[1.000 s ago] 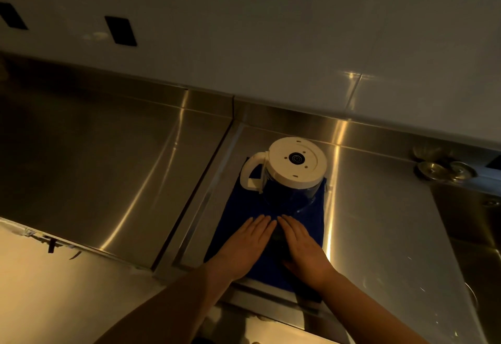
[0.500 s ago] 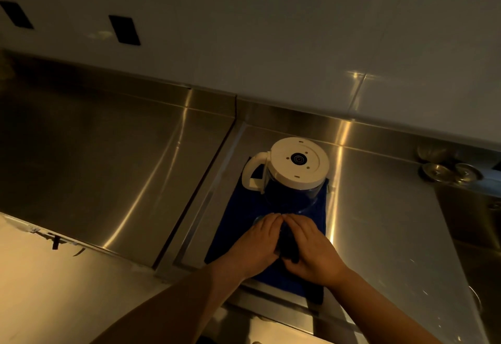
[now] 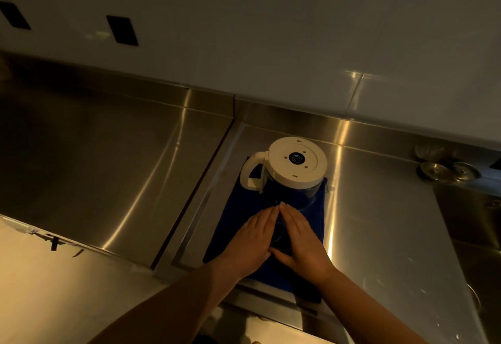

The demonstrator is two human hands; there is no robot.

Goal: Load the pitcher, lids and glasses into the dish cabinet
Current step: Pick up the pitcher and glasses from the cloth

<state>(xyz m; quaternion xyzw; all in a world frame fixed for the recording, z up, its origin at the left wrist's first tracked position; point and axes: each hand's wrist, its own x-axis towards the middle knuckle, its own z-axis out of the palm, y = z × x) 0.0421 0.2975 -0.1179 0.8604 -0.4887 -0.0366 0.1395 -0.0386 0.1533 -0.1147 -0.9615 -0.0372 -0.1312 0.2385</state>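
Note:
A clear pitcher with a white handle stands upside down on a blue cloth, its white base facing up. Just in front of it my left hand and my right hand lean together, fingers straight and fingertips meeting. Both palms press against a dim round thing between them, seemingly a clear glass standing on the cloth. Most of that thing is hidden by my hands.
The cloth lies on a steel counter against a white tiled wall. Two small round metal pieces sit at the back right beside a sink. A seam splits the counter; two black outlets are on the wall.
My hands lay flat on the cloth, then curled round the thing between them. Now their fingers are straight again, tented over it and nearer the pitcher.

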